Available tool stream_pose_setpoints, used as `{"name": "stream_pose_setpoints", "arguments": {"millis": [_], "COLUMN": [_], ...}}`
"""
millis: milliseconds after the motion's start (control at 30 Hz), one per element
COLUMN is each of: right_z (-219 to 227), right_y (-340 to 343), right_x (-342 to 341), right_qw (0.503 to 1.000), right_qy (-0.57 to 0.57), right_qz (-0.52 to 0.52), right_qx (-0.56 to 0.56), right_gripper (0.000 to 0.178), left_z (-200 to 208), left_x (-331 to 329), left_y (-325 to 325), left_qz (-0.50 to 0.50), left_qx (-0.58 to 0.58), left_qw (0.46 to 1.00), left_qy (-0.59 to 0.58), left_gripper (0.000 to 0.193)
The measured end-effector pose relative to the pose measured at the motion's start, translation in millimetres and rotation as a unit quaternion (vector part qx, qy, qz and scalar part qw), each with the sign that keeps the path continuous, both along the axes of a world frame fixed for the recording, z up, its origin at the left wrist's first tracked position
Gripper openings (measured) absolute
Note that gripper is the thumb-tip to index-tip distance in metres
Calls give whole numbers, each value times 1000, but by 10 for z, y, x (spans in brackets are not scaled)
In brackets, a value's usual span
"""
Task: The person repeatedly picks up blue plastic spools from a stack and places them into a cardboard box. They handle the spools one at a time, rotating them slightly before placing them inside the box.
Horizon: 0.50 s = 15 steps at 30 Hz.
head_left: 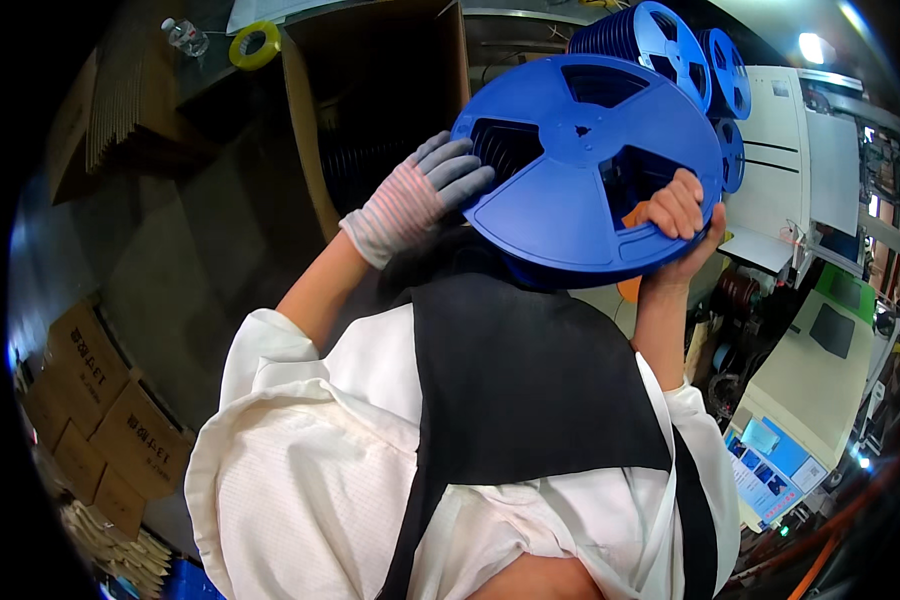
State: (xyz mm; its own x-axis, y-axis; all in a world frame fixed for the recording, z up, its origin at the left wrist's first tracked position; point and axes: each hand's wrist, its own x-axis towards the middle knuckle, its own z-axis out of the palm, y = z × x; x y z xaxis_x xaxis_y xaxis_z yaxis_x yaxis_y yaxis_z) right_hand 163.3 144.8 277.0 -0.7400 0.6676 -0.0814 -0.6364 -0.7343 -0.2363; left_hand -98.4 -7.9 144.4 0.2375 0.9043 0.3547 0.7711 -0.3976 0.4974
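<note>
A stack of blue plastic reels (560, 215) is raised in front of my chest, its top flange facing up and its cut-out windows showing more flanges beneath. My bare right hand (682, 215) grips the stack at its right side, fingers curled through a window and over the rim, thumb outside. At the left edge is my left hand (410, 195), in a striped glove with grey fingertips. Its fingers are stretched out and lie against the reels' edge; the thumb is hidden. Just beyond stands an open cardboard box (310, 140) with dark reel edges inside.
More blue reels (660, 45) stand in rows at the far right. A yellow tape roll (255, 46) and a clear bottle (184, 37) lie at the far left, near flattened cartons (135, 100). Closed cartons (110, 400) are stacked at left; a pale machine (800, 390) stands at right.
</note>
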Motion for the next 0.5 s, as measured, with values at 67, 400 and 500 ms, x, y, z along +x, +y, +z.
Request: {"name": "stream_pose_setpoints", "arguments": {"millis": [67, 400, 500], "right_z": [69, 32, -161], "right_y": [25, 330, 274], "right_x": [-98, 36, 215], "right_qw": [1000, 947, 949], "right_qy": [0, -315, -310], "right_qz": [-2, -4, -16], "right_qx": [-31, 65, 47], "right_gripper": [26, 40, 31], "left_z": [-7, 277, 534], "left_x": [1, -181, -311], "left_y": [19, -434, -512], "left_qz": [-6, 84, 107], "left_qx": [-15, -194, -229], "left_qw": [1000, 670, 551], "left_qy": [-8, -711, -796], "left_gripper": [55, 32, 32]}}
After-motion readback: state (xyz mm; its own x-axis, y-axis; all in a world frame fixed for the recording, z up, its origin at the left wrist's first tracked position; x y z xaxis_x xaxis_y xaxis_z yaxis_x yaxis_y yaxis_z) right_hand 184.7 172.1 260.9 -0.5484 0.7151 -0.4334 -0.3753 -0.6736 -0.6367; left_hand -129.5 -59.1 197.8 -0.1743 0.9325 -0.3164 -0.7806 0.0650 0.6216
